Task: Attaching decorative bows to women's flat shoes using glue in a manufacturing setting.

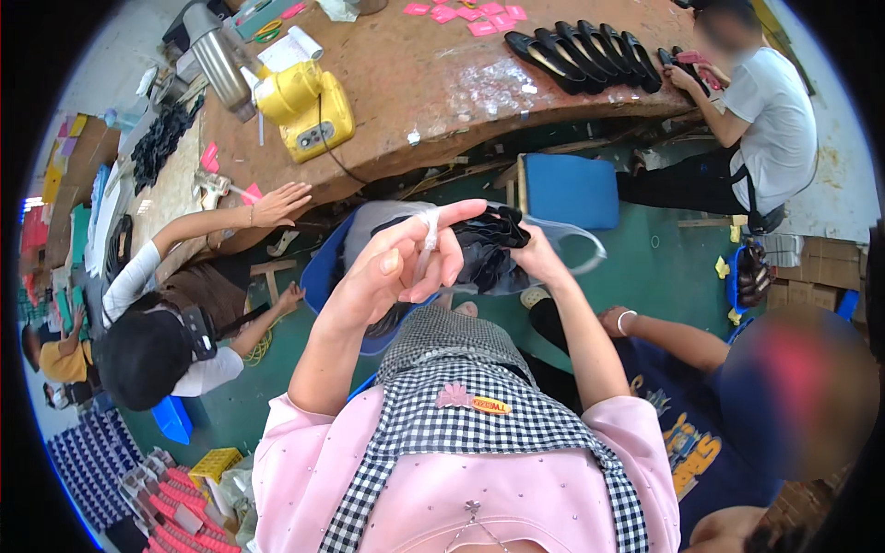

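My left hand (406, 256) is raised in front of my chest, index finger stretched out to the right and the other fingers loosely curled. White tape or wrap (430, 221) circles that finger, and a thin pale strip runs down from it. My right hand (535, 254) grips the edge of a bunch of black, crumpled, cloth-like pieces (489, 241). Around them lies a clear plastic bag (576, 238), its loose edge sticking out to the right. Below and behind my left hand is a blue tub (318, 272), partly covered by the bag.
Ahead stands a worn worktable (387, 111) carrying a yellow machine (309, 111), a steel flask (218, 55) and a row of black shoes (585, 57). A blue-topped stool (570, 191) is right of the bag. People sit close by at left, right and far right.
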Demonstrator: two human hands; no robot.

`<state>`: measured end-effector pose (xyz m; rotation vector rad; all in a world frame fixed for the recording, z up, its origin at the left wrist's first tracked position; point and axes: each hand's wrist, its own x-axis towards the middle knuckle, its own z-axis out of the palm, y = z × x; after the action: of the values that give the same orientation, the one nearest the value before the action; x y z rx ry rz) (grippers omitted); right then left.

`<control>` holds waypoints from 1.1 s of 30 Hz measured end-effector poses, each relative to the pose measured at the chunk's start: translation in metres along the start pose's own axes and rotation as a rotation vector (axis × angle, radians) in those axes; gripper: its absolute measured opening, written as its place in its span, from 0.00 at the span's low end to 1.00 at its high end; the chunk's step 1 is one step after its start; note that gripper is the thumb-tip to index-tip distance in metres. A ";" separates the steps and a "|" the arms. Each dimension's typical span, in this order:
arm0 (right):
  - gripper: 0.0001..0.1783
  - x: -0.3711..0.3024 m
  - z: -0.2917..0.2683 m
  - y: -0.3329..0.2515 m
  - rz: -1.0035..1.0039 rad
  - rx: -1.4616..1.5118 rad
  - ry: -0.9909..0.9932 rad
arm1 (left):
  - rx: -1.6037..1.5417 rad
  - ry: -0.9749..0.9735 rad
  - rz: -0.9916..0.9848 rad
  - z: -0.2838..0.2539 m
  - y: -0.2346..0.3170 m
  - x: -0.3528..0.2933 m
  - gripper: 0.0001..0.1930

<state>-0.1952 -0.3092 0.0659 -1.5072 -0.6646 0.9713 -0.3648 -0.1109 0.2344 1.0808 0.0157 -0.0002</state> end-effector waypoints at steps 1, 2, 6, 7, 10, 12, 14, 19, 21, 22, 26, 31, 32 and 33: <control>0.28 0.001 0.000 -0.001 0.046 0.022 0.026 | -0.003 -0.005 0.006 0.002 0.004 0.005 0.61; 0.27 0.002 -0.001 -0.003 0.090 0.043 0.052 | -0.023 -0.002 0.005 0.004 0.008 0.010 0.61; 0.29 0.026 0.007 -0.018 -0.110 -0.046 0.031 | -0.031 -0.015 0.013 0.010 0.029 0.018 0.61; 0.30 0.040 0.006 -0.015 -0.089 -0.141 -0.015 | -0.031 -0.006 0.032 0.012 0.031 0.022 0.61; 0.24 0.064 0.003 -0.010 -0.055 -0.040 -0.030 | -0.033 0.045 0.041 0.019 0.046 0.034 0.63; 0.21 0.082 -0.006 -0.016 -0.051 0.045 -0.071 | -0.093 0.106 0.156 0.011 0.054 0.037 0.57; 0.19 0.096 -0.017 -0.044 -0.002 -0.019 -0.146 | -0.140 0.179 0.342 0.005 0.059 0.040 0.58; 0.16 0.163 -0.071 -0.091 0.006 0.047 -0.151 | -0.104 0.420 0.441 -0.011 0.065 0.067 0.56; 0.17 0.190 -0.091 -0.126 -0.089 0.065 -0.151 | -0.106 0.456 0.441 -0.020 0.056 0.075 0.56; 0.17 0.205 -0.104 -0.141 -0.089 0.104 -0.172 | -0.111 0.492 0.442 -0.024 0.051 0.081 0.55; 0.14 0.282 -0.166 -0.172 0.030 0.256 -0.048 | -0.176 0.508 0.435 -0.040 0.041 0.105 0.56; 0.12 0.396 -0.234 -0.184 -0.029 0.316 0.113 | -0.263 0.406 0.343 -0.075 0.046 0.132 0.61; 0.12 0.420 -0.244 -0.183 -0.032 0.310 0.110 | -0.269 0.402 0.310 -0.080 0.049 0.135 0.61; 0.13 0.446 -0.260 -0.177 -0.014 0.212 0.207 | -0.285 0.373 0.283 -0.085 0.051 0.139 0.62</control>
<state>0.2694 -0.0338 0.1442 -1.3897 -0.4103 0.8340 -0.2263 -0.0110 0.2376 0.7787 0.1935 0.4467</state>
